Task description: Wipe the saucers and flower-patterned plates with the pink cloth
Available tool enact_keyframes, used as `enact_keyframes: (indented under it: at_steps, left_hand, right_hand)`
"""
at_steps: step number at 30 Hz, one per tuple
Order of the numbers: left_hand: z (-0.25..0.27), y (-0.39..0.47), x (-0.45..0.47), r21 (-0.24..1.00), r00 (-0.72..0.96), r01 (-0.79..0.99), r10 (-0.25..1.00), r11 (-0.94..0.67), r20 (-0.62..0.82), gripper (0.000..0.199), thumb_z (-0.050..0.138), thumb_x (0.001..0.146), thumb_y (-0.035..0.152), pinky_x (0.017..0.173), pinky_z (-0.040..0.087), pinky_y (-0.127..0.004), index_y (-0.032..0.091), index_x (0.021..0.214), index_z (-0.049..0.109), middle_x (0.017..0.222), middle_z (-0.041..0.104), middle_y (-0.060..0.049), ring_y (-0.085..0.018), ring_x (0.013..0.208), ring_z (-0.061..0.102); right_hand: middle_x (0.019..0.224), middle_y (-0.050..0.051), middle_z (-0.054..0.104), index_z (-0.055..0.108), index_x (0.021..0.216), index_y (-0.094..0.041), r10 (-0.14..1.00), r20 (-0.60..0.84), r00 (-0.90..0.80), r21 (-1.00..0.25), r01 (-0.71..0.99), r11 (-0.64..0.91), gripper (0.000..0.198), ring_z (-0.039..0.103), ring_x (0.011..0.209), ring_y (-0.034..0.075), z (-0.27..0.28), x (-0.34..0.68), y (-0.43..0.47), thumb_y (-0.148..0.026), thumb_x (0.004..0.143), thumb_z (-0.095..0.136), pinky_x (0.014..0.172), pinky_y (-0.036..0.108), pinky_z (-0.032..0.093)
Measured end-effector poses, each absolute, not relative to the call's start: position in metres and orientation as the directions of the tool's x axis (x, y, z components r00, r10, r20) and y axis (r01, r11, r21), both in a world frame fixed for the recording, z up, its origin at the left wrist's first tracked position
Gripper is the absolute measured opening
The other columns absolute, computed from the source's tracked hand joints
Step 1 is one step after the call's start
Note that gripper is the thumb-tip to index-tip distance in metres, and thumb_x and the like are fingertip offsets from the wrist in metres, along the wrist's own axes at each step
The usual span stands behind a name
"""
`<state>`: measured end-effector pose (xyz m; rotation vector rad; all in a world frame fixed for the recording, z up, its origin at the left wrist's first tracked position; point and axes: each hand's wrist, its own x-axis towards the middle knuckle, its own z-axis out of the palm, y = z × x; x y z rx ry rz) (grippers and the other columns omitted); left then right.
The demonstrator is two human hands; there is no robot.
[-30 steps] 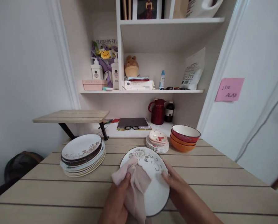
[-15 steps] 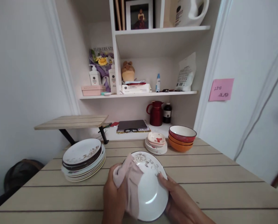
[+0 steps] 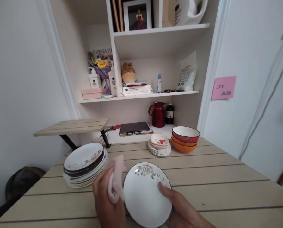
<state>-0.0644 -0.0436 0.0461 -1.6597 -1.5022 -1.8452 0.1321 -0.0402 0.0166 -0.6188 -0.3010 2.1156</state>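
Note:
A white plate [image 3: 144,198] with a brown flower pattern and dark rim is held by its right edge in my right hand [image 3: 176,202]. The thumb lies on the plate's face; the other fingers are hidden beneath. My left hand [image 3: 108,193] is closed around a bunched pink cloth [image 3: 117,180], just left of the plate. To the left rises a stack of plates [image 3: 84,156], the top one bearing a similar flower pattern. Beyond the held plate are small white dishes [image 3: 159,148], stacked, beside a pile of red and orange bowls [image 3: 185,139].
A small raised wooden stand [image 3: 72,126] is at the table's back left. Behind the slatted table [image 3: 217,183] are a dark laptop [image 3: 134,127], eyeglasses [image 3: 133,133], a red jug [image 3: 158,114] and a dark bottle [image 3: 169,114]. Shelves above hold bottles and boxes.
My left hand has drawn the cloth off the plate to the left, uncovering the plate's left side. My right hand keeps its hold on the plate. The view has shifted slightly.

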Motion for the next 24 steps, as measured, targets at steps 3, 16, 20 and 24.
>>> enact_keyframes:
  at_steps: [3,16,20,24]
  left_hand:
    - [0.046,-0.049,-0.053,0.244,-0.044,0.849,0.397,-0.469,0.917,0.049,0.055,0.081,0.014,0.103,0.036,-0.044,0.035,0.126,0.055,0.129,0.046,-0.008,-0.027,0.121,0.045]
    - [0.023,-0.043,-0.043,0.694,0.431,0.375,0.778,-0.615,0.457,0.108,0.074,0.055,0.021,0.113,0.022,-0.054,0.027,0.150,0.023,0.158,0.024,-0.011,-0.039,0.142,0.022]
    - [0.039,-0.045,-0.047,0.595,0.207,0.548,0.785,-0.588,0.584,0.065,0.058,0.065,0.008,0.111,0.029,-0.051,0.031,0.127,0.059,0.151,0.039,-0.005,-0.031,0.138,0.033]
    - [0.046,-0.043,-0.052,0.559,0.074,0.644,0.770,-0.522,0.634,0.029,0.055,0.071,0.010,0.084,0.051,-0.034,0.027,0.088,0.071,0.093,0.072,-0.002,-0.022,0.090,0.065]
  right_hand:
    - [0.100,0.019,0.075,0.063,0.117,-0.004,0.844,-0.296,-0.447,-0.447,-0.716,-0.536,0.048,0.067,0.104,0.031,0.016,0.128,-0.043,-0.036,0.081,0.066,0.100,0.044,0.045]
    - [0.090,0.017,0.076,0.071,0.095,-0.006,0.790,-0.255,-0.557,-0.449,-0.656,-0.607,0.041,0.069,0.095,0.029,0.032,0.129,-0.048,-0.043,0.085,0.057,0.093,0.039,0.048]
    - [0.093,0.016,0.076,0.066,0.108,-0.005,0.837,-0.262,-0.481,-0.433,-0.716,-0.547,0.042,0.069,0.096,0.028,0.031,0.134,-0.047,-0.039,0.084,0.060,0.095,0.040,0.047]
    - [0.097,0.017,0.076,0.061,0.118,-0.004,0.858,-0.304,-0.414,-0.442,-0.737,-0.512,0.047,0.069,0.097,0.028,0.027,0.135,-0.044,-0.036,0.084,0.062,0.096,0.041,0.046]
